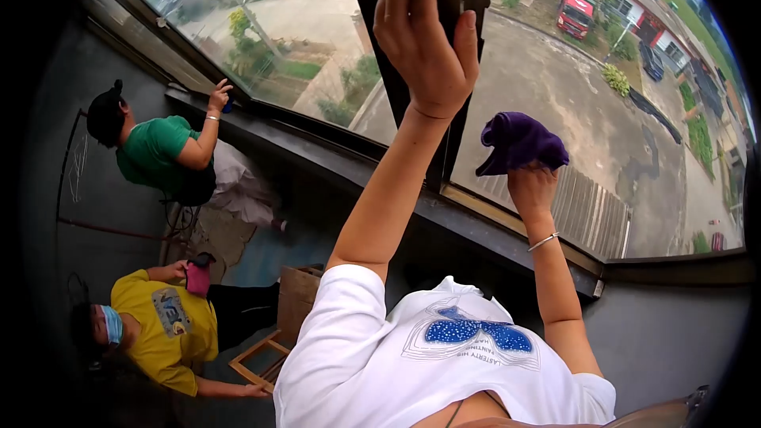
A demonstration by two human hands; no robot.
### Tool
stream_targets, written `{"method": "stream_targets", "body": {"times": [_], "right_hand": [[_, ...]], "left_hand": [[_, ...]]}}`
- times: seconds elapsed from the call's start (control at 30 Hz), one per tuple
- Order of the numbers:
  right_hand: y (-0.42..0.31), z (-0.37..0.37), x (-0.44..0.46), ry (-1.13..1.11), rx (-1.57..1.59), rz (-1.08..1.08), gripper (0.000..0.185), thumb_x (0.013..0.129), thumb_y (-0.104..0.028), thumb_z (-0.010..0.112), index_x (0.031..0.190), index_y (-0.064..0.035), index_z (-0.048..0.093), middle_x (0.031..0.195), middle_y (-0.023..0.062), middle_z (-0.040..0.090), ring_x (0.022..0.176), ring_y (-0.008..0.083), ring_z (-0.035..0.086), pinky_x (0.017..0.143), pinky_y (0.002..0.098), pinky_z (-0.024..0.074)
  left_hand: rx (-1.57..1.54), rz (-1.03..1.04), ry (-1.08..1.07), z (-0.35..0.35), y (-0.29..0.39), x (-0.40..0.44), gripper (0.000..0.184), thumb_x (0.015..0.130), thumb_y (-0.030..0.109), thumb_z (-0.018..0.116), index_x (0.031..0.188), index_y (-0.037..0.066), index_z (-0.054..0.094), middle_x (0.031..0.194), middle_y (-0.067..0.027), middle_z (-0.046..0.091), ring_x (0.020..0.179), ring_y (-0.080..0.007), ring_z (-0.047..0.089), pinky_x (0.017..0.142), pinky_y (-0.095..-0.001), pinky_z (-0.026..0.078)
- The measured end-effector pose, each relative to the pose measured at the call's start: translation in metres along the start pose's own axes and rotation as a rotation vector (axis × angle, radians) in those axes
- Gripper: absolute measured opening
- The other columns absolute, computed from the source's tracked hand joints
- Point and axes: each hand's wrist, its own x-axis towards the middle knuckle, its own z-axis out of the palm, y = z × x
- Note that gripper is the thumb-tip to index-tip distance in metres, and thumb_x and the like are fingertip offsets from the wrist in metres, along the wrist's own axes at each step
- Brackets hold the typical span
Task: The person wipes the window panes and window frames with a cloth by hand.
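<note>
Grey walls and dark-framed windows enclose the work area; a ledge (483, 231) runs beneath the glazing, and a paved yard with a red truck (576, 14) lies outside. Left hand (426, 51): raised against the dark window frame (395, 89), fingers extended and close together, thumb spread apart, no loose object visible in it. Right hand (532, 190): has hold of the purple cloth (521, 139), positioned in front of the adjacent pane (606, 143). Fabric covers most of the right fingers, so their degree of bend cannot be told; contact between cloth and glass cannot be confirmed.

Markings: the wearer's white shirt (341, 349) bears a blue butterfly print (478, 334) with small lettering, apparently including "PAINTING". Large letters on the yellow shirt (136, 299) of a nearby person cannot be read reliably. No label is legible on the purple cloth.
</note>
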Motion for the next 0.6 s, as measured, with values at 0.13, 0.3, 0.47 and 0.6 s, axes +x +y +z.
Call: {"method": "stream_targets", "body": {"times": [0.13, 0.3, 0.47, 0.6], "right_hand": [[0.002, -0.03, 0.047, 0.057, 0.092, 0.114, 0.041, 0.086, -0.033, 0.065, 0.11, -0.0006, 0.066, 0.104, 0.0194, 0.067, 0.097, 0.0336, 0.064, 0.093, 0.0423, 0.0414], [0.013, -0.09, 0.151, 0.479, 0.018, 0.079, 0.055, 0.092, -0.037, 0.057, 0.141, -0.0142, 0.046, 0.133, 0.0148, 0.054, 0.122, 0.0314, 0.048, 0.101, 0.0442, 0.025], [-0.001, -0.116, 0.115, 0.349, -0.176, 0.074, 0.052, 0.094, -0.039, 0.053, 0.142, -0.0193, 0.045, 0.133, 0.0126, 0.055, 0.116, 0.0296, 0.054, 0.098, 0.0444, 0.0321], [-0.044, -0.106, -0.013, 0.014, 0.069, 0.103, 0.039, 0.092, -0.037, 0.057, 0.12, -0.0107, 0.064, 0.118, 0.0078, 0.066, 0.105, 0.0222, 0.063, 0.093, 0.0345, 0.0407]], "left_hand": [[-0.002, -0.034, -0.03, -0.007, 0.003, 0.008, 0.05, 0.093, 0.025, 0.056, 0.133, -0.004, 0.048, 0.138, -0.022, 0.045, 0.117, -0.0357, 0.047, 0.099, -0.0431, 0.037], [-0.003, -0.112, -0.085, -0.018, 0.026, 0.02, 0.051, 0.089, 0.02, 0.06, 0.133, -0.004, 0.048, 0.138, -0.0211, 0.045, 0.118, -0.0359, 0.047, 0.099, -0.0432, 0.037], [0.019, -0.166, -0.165, -0.038, 0.08, 0.037, 0.054, 0.091, 0.023, 0.054, 0.134, -0.006, 0.043, 0.138, -0.0236, 0.043, 0.121, -0.0371, 0.045, 0.102, -0.0443, 0.034], [-0.082, -0.111, -0.038, -0.106, 0.095, 0.041, 0.051, 0.096, 0.035, 0.042, 0.128, -0.005, 0.049, 0.136, -0.0248, 0.043, 0.119, -0.0386, 0.045, 0.1, -0.0483, 0.036]]}}
